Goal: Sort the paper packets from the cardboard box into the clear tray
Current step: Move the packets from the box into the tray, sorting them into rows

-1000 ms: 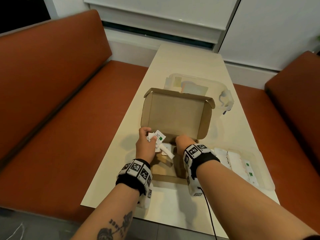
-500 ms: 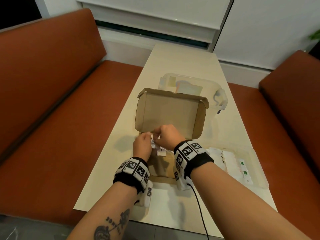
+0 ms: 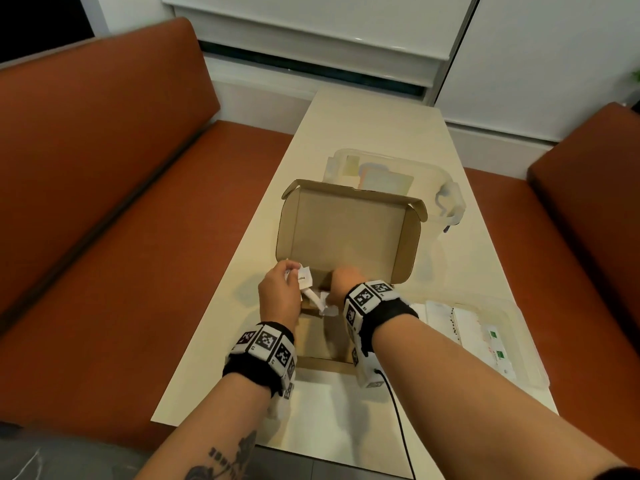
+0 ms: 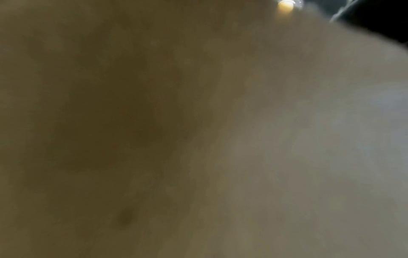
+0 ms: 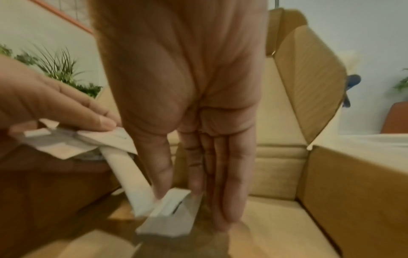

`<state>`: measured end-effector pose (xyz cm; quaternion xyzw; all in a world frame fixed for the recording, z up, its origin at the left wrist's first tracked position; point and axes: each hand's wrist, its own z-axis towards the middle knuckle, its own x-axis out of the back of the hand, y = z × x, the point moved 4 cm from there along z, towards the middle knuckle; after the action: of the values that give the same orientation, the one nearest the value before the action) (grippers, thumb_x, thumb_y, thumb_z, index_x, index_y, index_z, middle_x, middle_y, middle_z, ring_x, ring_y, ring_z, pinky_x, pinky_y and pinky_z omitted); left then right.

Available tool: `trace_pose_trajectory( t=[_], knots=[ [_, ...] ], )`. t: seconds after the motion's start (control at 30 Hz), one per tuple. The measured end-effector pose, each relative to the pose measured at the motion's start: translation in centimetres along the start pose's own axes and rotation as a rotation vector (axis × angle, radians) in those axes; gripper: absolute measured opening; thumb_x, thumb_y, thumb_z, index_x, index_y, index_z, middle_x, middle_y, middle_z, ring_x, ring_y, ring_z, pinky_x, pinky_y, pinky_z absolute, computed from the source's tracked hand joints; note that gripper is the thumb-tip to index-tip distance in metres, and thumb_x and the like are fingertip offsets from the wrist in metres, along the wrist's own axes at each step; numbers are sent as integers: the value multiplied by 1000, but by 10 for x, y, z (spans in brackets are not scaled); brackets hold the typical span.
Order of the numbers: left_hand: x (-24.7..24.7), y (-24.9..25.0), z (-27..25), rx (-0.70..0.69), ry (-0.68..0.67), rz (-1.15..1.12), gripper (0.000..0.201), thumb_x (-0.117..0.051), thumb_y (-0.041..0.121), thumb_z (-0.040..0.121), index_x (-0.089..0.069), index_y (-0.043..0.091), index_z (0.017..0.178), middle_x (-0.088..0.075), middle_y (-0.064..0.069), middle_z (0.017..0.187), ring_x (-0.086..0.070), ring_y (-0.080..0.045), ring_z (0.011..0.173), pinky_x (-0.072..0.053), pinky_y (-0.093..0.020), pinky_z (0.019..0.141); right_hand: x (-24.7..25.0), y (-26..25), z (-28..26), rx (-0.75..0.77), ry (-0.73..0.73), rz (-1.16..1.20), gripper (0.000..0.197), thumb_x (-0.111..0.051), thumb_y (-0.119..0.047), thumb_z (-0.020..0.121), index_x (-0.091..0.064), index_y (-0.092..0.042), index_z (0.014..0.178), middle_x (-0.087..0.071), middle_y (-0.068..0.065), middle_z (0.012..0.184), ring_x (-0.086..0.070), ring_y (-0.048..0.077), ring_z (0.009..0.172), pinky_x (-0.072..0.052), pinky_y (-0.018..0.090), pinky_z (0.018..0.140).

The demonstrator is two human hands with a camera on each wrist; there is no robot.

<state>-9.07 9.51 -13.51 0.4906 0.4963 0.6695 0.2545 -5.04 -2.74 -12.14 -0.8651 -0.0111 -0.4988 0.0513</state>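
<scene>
Box: the brown cardboard box (image 3: 346,233) stands open on the pale, smooth table (image 3: 374,119), its matte lid flap upright.
My left hand: my left hand (image 3: 280,295) grips a bunch of thin white paper packets (image 3: 304,277), crumpled and flat, at the left wall of the box.
My right hand: my right hand (image 5: 187,104) reaches into the box; thumb and forefinger pinch a small folded white packet (image 5: 170,214), the other fingers straight.
Tray: the clear plastic tray (image 3: 526,344) lies right of the box, with flat white packets inside.
Behind: a clear lidded plastic container (image 3: 446,188).
Left wrist view: only a blur.
</scene>
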Motion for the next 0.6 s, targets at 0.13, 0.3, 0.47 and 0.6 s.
trace_pose_trajectory(
  t=[0.13,0.3,0.47,0.6],
  knots=[
    [3,-1,1,-24,-27,19,18,-50,10,96,-67,10,102,-67,-10,99,-58,-20,86,-43,-27,75,-11,-9,5,-42,-51,-17,32,-59,-28,91,-61,-4,112,-62,10,116,-59,27,108,-49,30,86],
    [4,0,1,-29,-53,49,19,-49,10,96,-67,9,104,-67,-11,104,-59,-23,95,-40,-22,76,-12,-15,5,-62,-80,-34,25,-51,-21,95,-62,-4,110,-62,12,108,-60,24,108,-45,27,78],
    [4,2,-1,-16,-65,38,20,-48,10,97,-66,9,104,-66,-14,104,-59,-24,95,-43,-28,78,-10,-12,1,-121,-55,53,33,-45,-24,97,-57,-1,117,-58,14,125,-55,27,117,-44,31,94],
    [3,2,-1,-22,-70,59,20,-48,11,97,-66,10,105,-66,-14,104,-58,-22,92,-42,-25,75,-10,-8,-4,-167,-80,127,38,-47,-31,96,-57,-1,117,-58,14,124,-55,27,116,-44,32,94]
  ],
)
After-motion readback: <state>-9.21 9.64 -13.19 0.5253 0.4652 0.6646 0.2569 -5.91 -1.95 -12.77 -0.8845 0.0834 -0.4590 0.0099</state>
